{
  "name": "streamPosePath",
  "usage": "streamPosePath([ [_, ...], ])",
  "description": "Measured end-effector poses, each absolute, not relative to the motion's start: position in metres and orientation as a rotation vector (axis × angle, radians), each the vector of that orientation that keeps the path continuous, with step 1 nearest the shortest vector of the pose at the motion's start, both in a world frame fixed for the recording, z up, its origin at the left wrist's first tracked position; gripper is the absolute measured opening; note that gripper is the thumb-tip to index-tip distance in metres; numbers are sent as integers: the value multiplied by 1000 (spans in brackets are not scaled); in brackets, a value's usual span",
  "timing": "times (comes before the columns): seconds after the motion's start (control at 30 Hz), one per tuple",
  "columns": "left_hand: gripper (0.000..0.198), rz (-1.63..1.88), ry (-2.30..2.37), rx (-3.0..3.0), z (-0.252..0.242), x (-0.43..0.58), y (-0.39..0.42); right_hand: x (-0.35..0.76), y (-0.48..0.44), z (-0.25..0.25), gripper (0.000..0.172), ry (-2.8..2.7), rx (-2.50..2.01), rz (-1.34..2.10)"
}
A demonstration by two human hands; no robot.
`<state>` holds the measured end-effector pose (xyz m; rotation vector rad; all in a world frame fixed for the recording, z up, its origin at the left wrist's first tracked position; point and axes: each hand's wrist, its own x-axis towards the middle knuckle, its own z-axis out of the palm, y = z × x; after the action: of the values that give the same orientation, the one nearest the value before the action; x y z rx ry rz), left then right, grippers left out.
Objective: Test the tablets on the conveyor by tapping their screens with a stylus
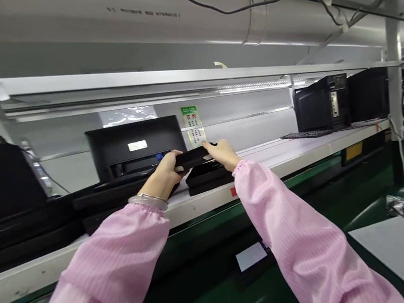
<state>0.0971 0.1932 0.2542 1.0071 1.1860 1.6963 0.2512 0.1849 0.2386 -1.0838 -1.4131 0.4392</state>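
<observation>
Both my hands reach forward over a white shelf (193, 210). Between them is a flat black panel (194, 157), tilted up to the right. My left hand (165, 175) grips its left end, thumb on top. At the right end, my right hand (222, 153) has its fingers closed on the panel. More black pieces (209, 179) lie stacked on the shelf just below it. Behind my left hand leans a larger black panel (135, 141) with a white label. The undersides of my fingers are hidden.
Stacked black parts (24, 226) fill the shelf at the left. A black computer case (318, 105) stands farther right. Below are a green work surface (205, 283), a device with a lit screen (251, 256) and a pale sheet (396, 246). A white pipe (133, 4) runs overhead.
</observation>
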Motion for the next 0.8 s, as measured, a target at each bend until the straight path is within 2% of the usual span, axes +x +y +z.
streamPosePath([
  [0.2,13,1819,1057,932,261,99,172,247,169,235,19,-1343,-942,406],
  [0.4,9,1893,899,949,261,99,101,255,111,233,6,-1391,-670,383],
  [0.53,8,1947,842,925,242,90,42,259,49,220,14,-1529,-432,367],
  [0.63,6,2016,869,918,205,76,-4,251,2,186,19,-1580,-438,407],
  [0.73,17,2029,929,941,150,63,-53,239,-46,128,46,-1483,-469,438],
  [0.8,31,2006,980,942,110,57,-87,233,-77,83,54,-1417,-498,526],
])
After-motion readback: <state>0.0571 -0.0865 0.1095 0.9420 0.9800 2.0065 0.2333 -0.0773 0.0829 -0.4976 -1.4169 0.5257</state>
